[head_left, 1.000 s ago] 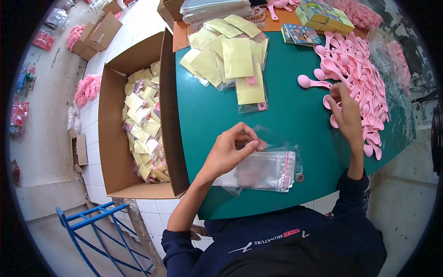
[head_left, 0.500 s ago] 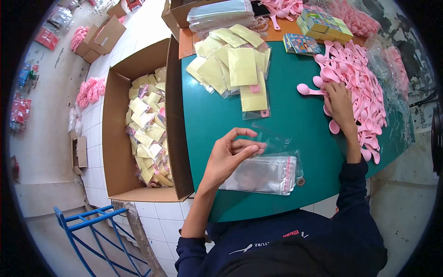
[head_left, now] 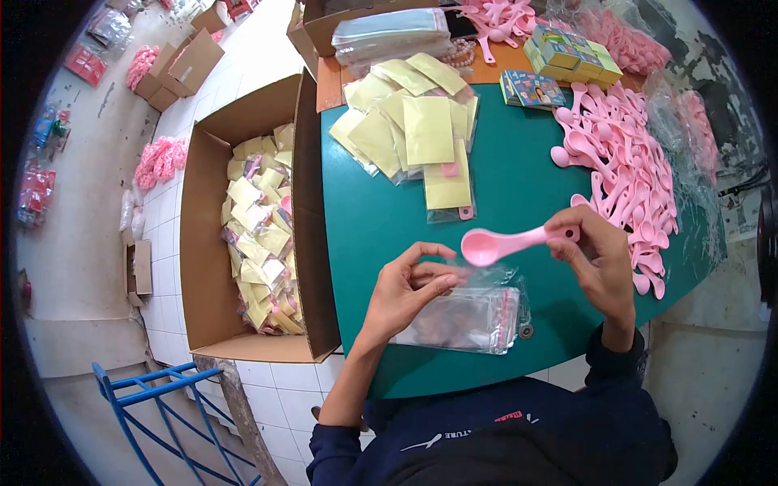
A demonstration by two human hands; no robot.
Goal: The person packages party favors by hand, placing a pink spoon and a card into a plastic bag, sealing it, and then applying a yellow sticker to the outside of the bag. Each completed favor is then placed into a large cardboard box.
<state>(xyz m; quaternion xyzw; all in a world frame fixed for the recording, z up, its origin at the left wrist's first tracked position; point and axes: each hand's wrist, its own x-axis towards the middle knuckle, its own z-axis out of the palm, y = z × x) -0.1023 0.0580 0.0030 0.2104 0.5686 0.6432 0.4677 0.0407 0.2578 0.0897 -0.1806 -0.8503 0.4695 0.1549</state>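
Note:
My right hand (head_left: pixel 598 255) pinches a pink plastic spoon (head_left: pixel 510 243) by the holed end of its handle, with the bowl pointing left. The bowl is close to the fingertips of my left hand (head_left: pixel 408 290). Those fingers are curled closed on a clear plastic bag (head_left: pixel 480 274), which is hard to make out against the table. Below it lies a stack of clear bags (head_left: pixel 458 322) with a reddish strip along the right side. A heap of pink spoons (head_left: pixel 632 170) covers the table's right side.
Packed bags with yellow cards (head_left: pixel 428 130) lie at the table's back left. Small printed booklets (head_left: pixel 531 89) stand at the back. A cardboard box (head_left: pixel 316 243) of similar packs is left of the green table (head_left: pixel 519 186). A small round metal piece (head_left: pixel 527 331) sits beside the bag stack.
My right hand has lifted a pink spoon off the heap and brought it left and nearer to me, towards the bag. My left hand has stayed nearly in place.

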